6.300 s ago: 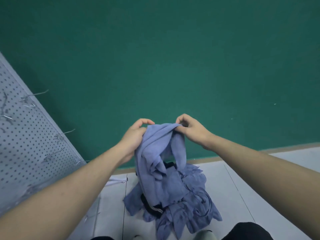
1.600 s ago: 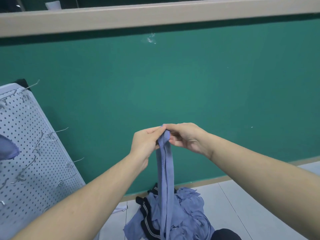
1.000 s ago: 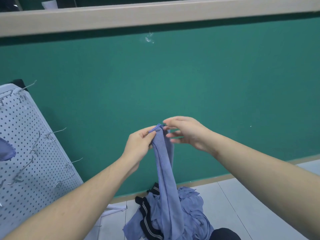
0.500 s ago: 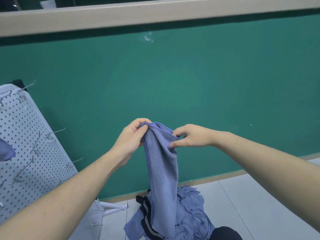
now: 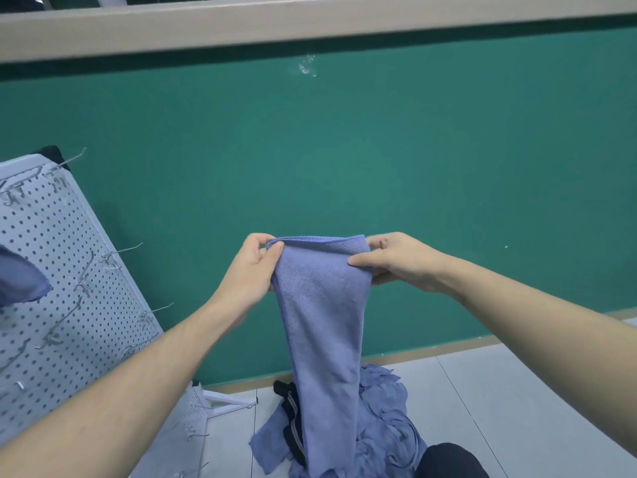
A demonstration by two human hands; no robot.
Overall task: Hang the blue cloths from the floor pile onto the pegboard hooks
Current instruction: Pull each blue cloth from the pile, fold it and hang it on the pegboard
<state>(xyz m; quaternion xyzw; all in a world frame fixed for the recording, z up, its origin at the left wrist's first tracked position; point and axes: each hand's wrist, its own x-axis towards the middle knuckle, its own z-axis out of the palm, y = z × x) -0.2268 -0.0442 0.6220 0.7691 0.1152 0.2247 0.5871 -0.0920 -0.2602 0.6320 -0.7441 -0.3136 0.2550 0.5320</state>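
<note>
Between both hands — cloth now wider

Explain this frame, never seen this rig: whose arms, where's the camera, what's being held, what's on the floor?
There is no robot here. A person wears one wide-angle camera on the head, looking forward and down at their own arms. The left hand and right hand each pinch a top corner of a blue cloth, which hangs spread between them. Below on the floor lies the pile of blue cloths, with a dark striped item among them. At left stands the pegboard with wire hooks; one cloth already hangs there.
</note>
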